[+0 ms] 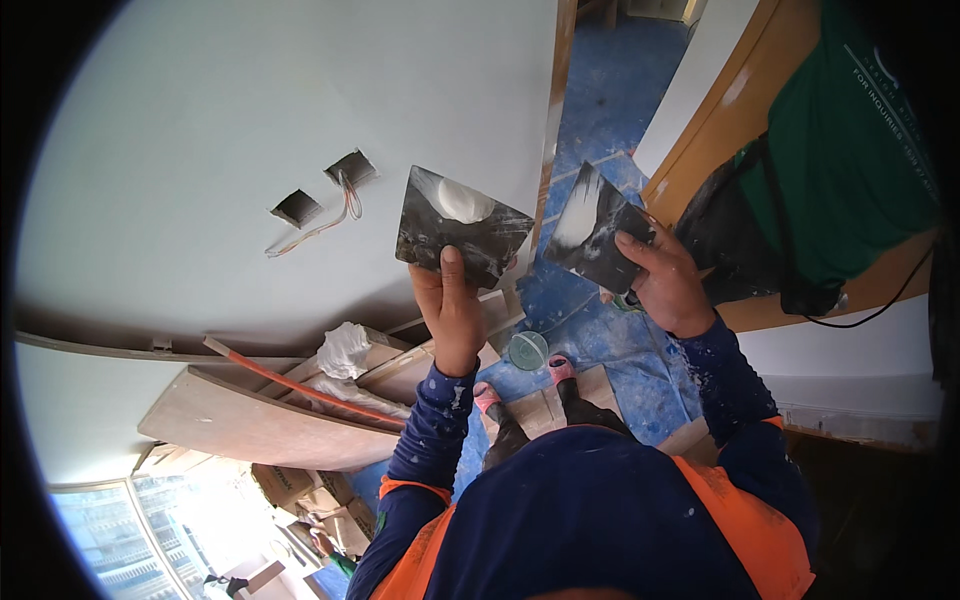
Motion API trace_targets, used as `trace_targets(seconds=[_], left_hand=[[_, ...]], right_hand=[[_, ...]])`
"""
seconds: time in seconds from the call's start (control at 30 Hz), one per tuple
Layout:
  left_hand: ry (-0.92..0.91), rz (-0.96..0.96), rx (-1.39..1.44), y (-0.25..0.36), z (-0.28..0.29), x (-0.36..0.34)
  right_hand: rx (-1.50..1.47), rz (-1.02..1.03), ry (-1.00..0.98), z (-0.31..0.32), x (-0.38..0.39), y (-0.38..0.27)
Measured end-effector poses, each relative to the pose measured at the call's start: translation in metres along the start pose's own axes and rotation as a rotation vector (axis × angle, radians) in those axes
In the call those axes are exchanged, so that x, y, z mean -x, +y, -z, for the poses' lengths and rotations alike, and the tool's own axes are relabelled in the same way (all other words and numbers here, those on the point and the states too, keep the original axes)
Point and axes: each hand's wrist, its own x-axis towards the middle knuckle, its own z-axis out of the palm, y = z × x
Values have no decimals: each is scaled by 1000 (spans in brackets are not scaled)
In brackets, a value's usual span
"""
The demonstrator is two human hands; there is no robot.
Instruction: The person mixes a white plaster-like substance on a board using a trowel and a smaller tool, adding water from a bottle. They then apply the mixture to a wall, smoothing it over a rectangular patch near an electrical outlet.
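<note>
My left hand (455, 310) grips a dark, flat putty spreader (425, 228), thumb on top of its lower edge. A thick lump of white putty (465, 202) sits near the spreader's upper edge. In my right hand (668, 280) is a second dark putty spreader (600, 245), smeared with white along its left part. The two spreaders are apart, both raised in front of me beside the pale wall (250, 90). My thumb lies across the right one's lower corner, and most of the fingers of both hands are hidden behind the blades.
Two square wall cut-outs (297, 208) have loose wires (350, 205). Curved boards (260, 425) and an orange pipe (300, 380) lie at left. A round clear container (528, 350) stands by my feet on blue sheeting (560, 300). A person in a green shirt (850, 150) is close at right.
</note>
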Motion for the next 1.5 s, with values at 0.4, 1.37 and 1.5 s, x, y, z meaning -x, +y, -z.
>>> trace_targets(seconds=[0.4,1.37,1.5], left_hand=[[-119,-472,-597,-58,33,30],[241,370,207,-9,149,97],[265,357,212,-10,167,105]], right_hand=[[-218,-267,-123,-60,-4,-10],[-353,114,102,-5,-192,34],[-337,93,160,-22,-197,33]])
